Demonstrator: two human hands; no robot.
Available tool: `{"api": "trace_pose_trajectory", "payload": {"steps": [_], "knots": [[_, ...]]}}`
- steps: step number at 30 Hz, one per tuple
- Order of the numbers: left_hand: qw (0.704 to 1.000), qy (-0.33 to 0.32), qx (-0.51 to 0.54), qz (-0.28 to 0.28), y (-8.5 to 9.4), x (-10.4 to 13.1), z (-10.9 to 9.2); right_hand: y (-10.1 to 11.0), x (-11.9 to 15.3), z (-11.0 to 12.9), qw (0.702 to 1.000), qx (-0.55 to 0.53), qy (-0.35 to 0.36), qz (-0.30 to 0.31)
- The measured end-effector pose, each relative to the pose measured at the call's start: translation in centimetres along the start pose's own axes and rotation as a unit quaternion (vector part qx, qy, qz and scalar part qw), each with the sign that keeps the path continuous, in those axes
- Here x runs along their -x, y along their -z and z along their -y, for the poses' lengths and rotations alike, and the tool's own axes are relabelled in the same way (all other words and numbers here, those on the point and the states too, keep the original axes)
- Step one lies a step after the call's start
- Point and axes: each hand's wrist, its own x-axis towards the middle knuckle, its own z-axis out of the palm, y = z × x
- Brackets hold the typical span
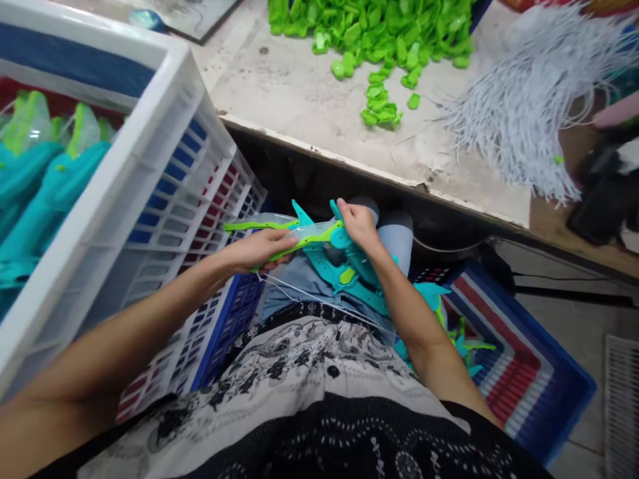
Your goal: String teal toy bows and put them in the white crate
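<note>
A teal and lime-green plastic toy (327, 266) lies across my lap, its lime-edged clear part pointing left. My left hand (264, 251) is closed around that lime and clear part. At the toy's upper right, my right hand (357, 221) has its fingers wrapped on a teal piece. A thin white string (309, 291) trails from below my left hand across my lap to the right. More teal and lime parts (464, 339) lie beside my right forearm, over the blue crate.
A white crate (184, 100) with teal and green toys (54, 179) stands at left. On the table (299, 100) are lime-green pieces (379, 40) and a bundle of white strings (524, 100). A blue crate (564, 379) sits at lower right. The table edge runs just beyond my hands.
</note>
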Motion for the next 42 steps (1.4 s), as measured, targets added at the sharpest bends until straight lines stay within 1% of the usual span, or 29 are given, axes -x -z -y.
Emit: {"api": "trace_pose_trajectory", "payload": {"steps": [5,8,10,13,16,18,21,23,26,27,29,30,31,32,33,35,37,38,40,42], "knots": [[0.995,-0.027,-0.095,-0.012,0.3,0.5,-1.6,1.9,1.2,0.5,0.998,0.063,0.001,-0.009],[0.987,-0.039,-0.155,-0.024,0.4,0.6,-3.1,2.5,1.5,0.9,0.996,0.08,0.003,-0.027],[0.979,-0.035,-0.2,-0.019,0.7,0.5,-4.2,2.5,1.6,0.8,0.995,0.083,0.024,-0.043],[0.959,-0.019,-0.282,-0.003,1.6,0.1,-5.7,2.2,1.9,0.5,0.993,0.084,0.064,-0.055],[0.936,-0.005,-0.352,-0.002,2.3,-0.6,-7.0,1.9,1.9,0.1,0.991,0.081,0.074,-0.072],[0.92,-0.004,-0.392,-0.005,2.5,-1.1,-7.6,1.7,1.7,0.0,0.991,0.076,0.077,-0.083],[0.901,-0.006,-0.434,-0.007,2.4,-1.4,-8.4,1.8,1.2,-0.2,0.992,0.056,0.085,-0.072],[0.898,-0.012,-0.44,-0.011,2.4,-1.4,-8.6,2.3,1.5,-0.8,0.993,0.025,0.097,-0.061],[0.906,-0.016,-0.423,-0.022,2.7,-1.1,-8.7,3.9,3.6,-2.7,0.993,0.001,0.106,-0.051],[0.908,-0.014,-0.417,-0.023,2.9,-1.1,-8.7,4.5,4.8,-3.6,0.994,0.013,0.103,-0.032],[0.913,-0.012,-0.407,-0.023,3.2,-1.2,-8.6,5.4,7.5,-5.5,0.992,0.069,0.096,0.039],[0.915,-0.014,-0.402,-0.02,3.2,-1.3,-8.7,5.8,8.8,-6.4,0.987,0.105,0.1,0.075],[0.918,-0.018,-0.397,-0.018,3.1,-1.4,-8.8,6.1,10.0,-7.1,0.979,0.141,0.11,0.102],[0.919,-0.024,-0.393,-0.016,3.0,-1.6,-9.0,6.3,10.9,-7.7,0.97,0.174,0.123,0.115],[0.92,-0.032,-0.39,-0.014,2.8,-1.7,-9.3,6.6,11.6,-8.0,0.963,0.203,0.137,0.113],[0.921,-0.062,-0.385,-0.021,2.5,-1.6,-10.4,7.7,12.2,-8.1,0.952,0.253,0.154,0.079],[0.915,-0.122,-0.383,-0.044,2.2,-1.1,-11.9,9.4,12.0,-7.5,0.94,0.302,0.159,0.024],[0.906,-0.164,-0.384,-0.075,2.1,-0.7,-12.7,10.4,11.8,-7.1,0.932,0.327,0.158,-0.007],[0.881,-0.257,-0.356,-0.179,1.8,0.4,-14.1,12.6,11.2,-6.1,0.915,0.367,0.154,-0.069],[0.852,-0.344,-0.267,-0.29,1.5,1.6,-15.1,14.5,10.5,-5.1,0.902,0.384,0.153,-0.127]]}}
